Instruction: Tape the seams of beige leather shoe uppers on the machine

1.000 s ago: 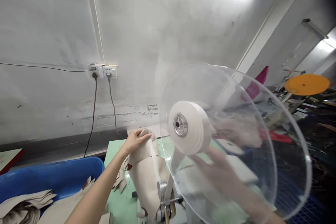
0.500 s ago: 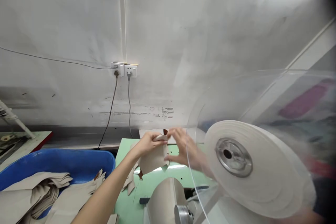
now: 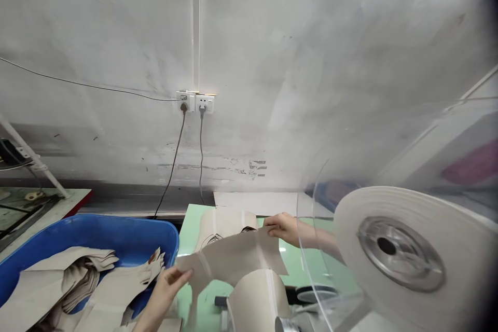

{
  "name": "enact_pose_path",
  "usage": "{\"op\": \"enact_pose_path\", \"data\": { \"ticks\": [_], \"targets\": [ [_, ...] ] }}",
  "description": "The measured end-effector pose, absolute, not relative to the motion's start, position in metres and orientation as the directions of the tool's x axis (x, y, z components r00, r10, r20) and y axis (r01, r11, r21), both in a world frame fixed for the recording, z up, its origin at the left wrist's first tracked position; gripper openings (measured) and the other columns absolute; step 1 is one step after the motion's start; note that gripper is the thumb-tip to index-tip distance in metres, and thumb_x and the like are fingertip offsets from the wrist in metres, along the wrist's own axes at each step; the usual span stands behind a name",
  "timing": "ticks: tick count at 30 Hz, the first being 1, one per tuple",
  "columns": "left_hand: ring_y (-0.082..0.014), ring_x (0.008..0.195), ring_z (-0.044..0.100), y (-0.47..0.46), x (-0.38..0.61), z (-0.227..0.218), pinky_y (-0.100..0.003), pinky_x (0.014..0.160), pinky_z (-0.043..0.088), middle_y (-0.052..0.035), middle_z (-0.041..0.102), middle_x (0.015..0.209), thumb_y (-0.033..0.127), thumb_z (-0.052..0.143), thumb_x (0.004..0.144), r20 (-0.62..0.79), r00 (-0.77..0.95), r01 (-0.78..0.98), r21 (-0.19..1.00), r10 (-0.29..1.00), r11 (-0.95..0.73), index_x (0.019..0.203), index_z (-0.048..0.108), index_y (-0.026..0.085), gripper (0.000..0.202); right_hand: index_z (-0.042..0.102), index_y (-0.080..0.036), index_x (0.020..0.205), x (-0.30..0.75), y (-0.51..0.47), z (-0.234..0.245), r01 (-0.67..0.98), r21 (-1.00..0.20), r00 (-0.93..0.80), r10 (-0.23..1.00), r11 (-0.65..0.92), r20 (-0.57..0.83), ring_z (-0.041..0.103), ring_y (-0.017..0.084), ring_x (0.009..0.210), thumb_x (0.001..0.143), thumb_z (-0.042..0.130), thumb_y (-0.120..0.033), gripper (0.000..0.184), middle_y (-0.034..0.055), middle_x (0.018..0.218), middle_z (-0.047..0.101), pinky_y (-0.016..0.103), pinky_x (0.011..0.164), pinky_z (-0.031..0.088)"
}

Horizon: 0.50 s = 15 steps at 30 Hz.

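Note:
A beige cut piece of sheet material (image 3: 233, 259) with pale tape strips across it is stretched between my two hands above the green table (image 3: 194, 218). My left hand (image 3: 169, 282) pinches its near left corner, low in the view. My right hand (image 3: 284, 227) grips its far right edge, the forearm passing behind a clear plastic disc (image 3: 322, 249). A second beige piece (image 3: 221, 222) lies flat on the table beyond. A curved beige piece (image 3: 257, 298) rises at the bottom centre.
A large white tape roll (image 3: 412, 264) on a metal hub fills the right. A blue bin (image 3: 93, 238) at left holds several beige cut pieces (image 3: 78, 280). Wall sockets (image 3: 194, 102) with two cables hang on the grey wall. A metal stand (image 3: 31, 158) leans at far left.
My hands, close together at the far edge of the piece half a second ago, have moved apart: the left hand came down toward me, and the piece is now spread wide.

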<state>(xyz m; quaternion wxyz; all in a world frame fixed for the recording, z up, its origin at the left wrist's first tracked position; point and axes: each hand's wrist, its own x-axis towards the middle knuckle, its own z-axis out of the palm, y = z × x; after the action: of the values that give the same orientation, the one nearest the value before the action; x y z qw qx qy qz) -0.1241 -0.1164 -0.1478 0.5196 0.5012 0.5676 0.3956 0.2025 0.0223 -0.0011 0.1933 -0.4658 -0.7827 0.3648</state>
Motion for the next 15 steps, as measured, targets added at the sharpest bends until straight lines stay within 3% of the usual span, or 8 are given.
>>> {"op": "enact_pose_path", "data": {
  "ticks": [3, 6, 9, 12, 15],
  "targets": [
    [-0.0318, 0.104, 0.066, -0.117, -0.129, -0.141, -0.044, 0.094, 0.052, -0.0041, 0.073, 0.109, 0.058, 0.062, 0.078, -0.202, -0.099, -0.158, 0.97, 0.974, 0.185, 0.108, 0.07, 0.029, 0.042, 0.064, -0.014, 0.075, 0.21, 0.043, -0.002, 0.57, -0.812, -0.544, 0.799, 0.127, -0.257, 0.054, 0.012, 0.061, 0.071, 0.058, -0.019, 0.008, 0.0011, 0.066, 0.062, 0.02, 0.055, 0.039],
    [-0.0318, 0.107, 0.065, -0.086, -0.134, -0.117, -0.043, 0.091, 0.054, -0.0072, 0.071, 0.117, 0.053, 0.062, 0.082, -0.125, -0.135, -0.159, 0.982, 0.983, 0.103, 0.12, 0.063, 0.027, 0.047, 0.057, -0.014, 0.089, 0.214, 0.073, -0.001, 0.559, -0.829, -0.522, 0.763, -0.031, -0.38, 0.061, 0.018, 0.07, 0.073, 0.065, -0.037, 0.029, 0.0054, 0.077, 0.063, 0.025, 0.059, 0.05],
    [-0.03, 0.104, 0.067, -0.035, -0.136, -0.107, -0.039, 0.089, 0.055, -0.0117, 0.071, 0.117, 0.052, 0.055, 0.086, -0.053, -0.074, 0.014, 0.998, 0.996, 0.054, 0.125, 0.058, 0.019, 0.051, 0.052, -0.016, 0.097, 0.212, 0.105, -0.01, 0.571, -0.812, -0.448, 0.782, -0.122, -0.433, 0.062, 0.018, 0.079, 0.072, 0.069, -0.041, 0.039, 0.0048, 0.083, 0.061, 0.029, 0.068, 0.055],
    [-0.0265, 0.097, 0.07, 0.015, -0.134, -0.128, -0.036, 0.085, 0.054, -0.0137, 0.073, 0.108, 0.048, 0.04, 0.091, -0.171, -0.071, 0.357, 0.916, 0.983, 0.185, 0.124, 0.055, 0.014, 0.05, 0.053, -0.014, 0.1, 0.205, 0.131, -0.032, 0.645, -0.743, -0.309, 0.828, -0.178, -0.468, 0.062, 0.017, 0.076, 0.073, 0.073, -0.032, 0.038, 0.0031, 0.079, 0.058, 0.032, 0.069, 0.056],
    [-0.0321, 0.107, 0.065, 0.036, -0.129, -0.164, -0.042, 0.093, 0.048, -0.0214, 0.071, 0.111, 0.035, 0.046, 0.086, -0.267, -0.158, 0.547, 0.778, 0.951, 0.31, 0.119, 0.056, 0.007, 0.045, 0.056, -0.012, 0.103, 0.202, 0.14, -0.049, 0.731, -0.658, -0.167, 0.888, -0.18, -0.428, 0.061, 0.015, 0.073, 0.074, 0.074, -0.021, 0.035, 0.0028, 0.081, 0.06, 0.033, 0.07, 0.054]
  ]
}}
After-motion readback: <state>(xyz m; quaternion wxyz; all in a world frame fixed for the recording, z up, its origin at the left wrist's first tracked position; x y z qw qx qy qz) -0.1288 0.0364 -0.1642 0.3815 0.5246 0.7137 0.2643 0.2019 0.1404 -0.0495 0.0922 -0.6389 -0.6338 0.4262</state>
